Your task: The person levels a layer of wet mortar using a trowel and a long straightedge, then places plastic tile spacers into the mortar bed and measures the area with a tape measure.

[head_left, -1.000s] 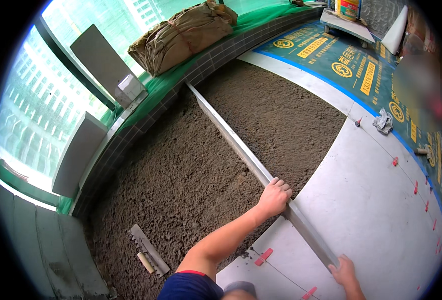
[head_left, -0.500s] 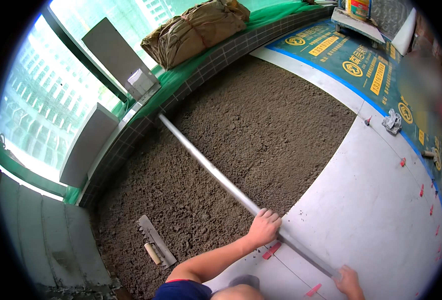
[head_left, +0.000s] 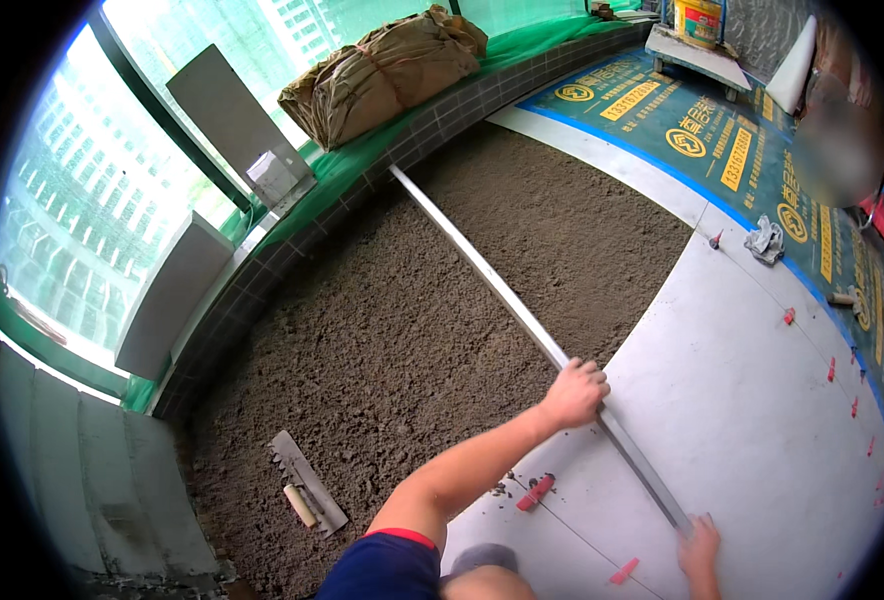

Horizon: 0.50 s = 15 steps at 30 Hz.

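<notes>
- A wide patch of grey-brown mortar (head_left: 382,330) covers the floor between a curved, dark-tiled kerb (head_left: 462,115) and large pale tiles (head_left: 752,400).
- A long metal straightedge (head_left: 502,289) lies diagonally across it, its far end at the kerb, its near part over the pale tiles.
- Progress, judged by texture: the mortar to the right of the bar looks finer and more even, so that part seems largely levelled. To the left, the surface is coarse and crumbly and appears to need more work. No tile covers the patch.
- The left arm, in a dark blue sleeve with a red edge, reaches forward and right from the lower middle, elbow slightly bent. The left hand (head_left: 576,393) is wrapped over the bar from above, knuckles up, near the mortar's edge.
- The right hand (head_left: 699,545) grips the bar's near end, low at the lower right; its forearm rises from the bottom edge.
- A notched trowel (head_left: 307,475) with a pale handle rests on the mortar at lower left, untouched.
- A red clip (head_left: 536,493) sits on the tile joint, near the left forearm.
</notes>
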Tool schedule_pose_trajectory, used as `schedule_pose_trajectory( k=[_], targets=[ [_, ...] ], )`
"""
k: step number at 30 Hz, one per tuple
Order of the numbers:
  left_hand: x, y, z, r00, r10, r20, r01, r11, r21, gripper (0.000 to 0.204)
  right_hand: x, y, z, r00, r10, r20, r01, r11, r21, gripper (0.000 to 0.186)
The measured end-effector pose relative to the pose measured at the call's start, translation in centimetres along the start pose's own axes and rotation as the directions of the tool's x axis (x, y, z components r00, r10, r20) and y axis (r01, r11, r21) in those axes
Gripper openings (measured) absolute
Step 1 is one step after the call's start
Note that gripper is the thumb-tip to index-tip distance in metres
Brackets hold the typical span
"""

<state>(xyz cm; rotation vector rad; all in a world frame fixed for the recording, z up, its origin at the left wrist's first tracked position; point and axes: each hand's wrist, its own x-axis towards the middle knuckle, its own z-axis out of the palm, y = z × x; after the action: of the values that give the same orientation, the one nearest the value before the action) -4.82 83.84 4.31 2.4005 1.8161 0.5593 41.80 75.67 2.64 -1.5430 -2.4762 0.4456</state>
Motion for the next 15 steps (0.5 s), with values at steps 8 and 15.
schedule_pose_trajectory(
  k=[8,15],
  targets=[
    [-0.3,-7.6,-2.9,0.996,-0.067,-0.058,0.072,0.995,0.073,0.015,4.3,-6.0,-1.2,0.99,0.097,0.101,-0.099,0.995,0.016,0.039],
    [-4.4,-8.7,-4.1,0.983,-0.157,-0.092,0.164,0.985,0.063,0.018,4.8,-5.3,-1.1,0.981,0.03,0.189,-0.035,0.999,0.028,0.04]
  ],
)
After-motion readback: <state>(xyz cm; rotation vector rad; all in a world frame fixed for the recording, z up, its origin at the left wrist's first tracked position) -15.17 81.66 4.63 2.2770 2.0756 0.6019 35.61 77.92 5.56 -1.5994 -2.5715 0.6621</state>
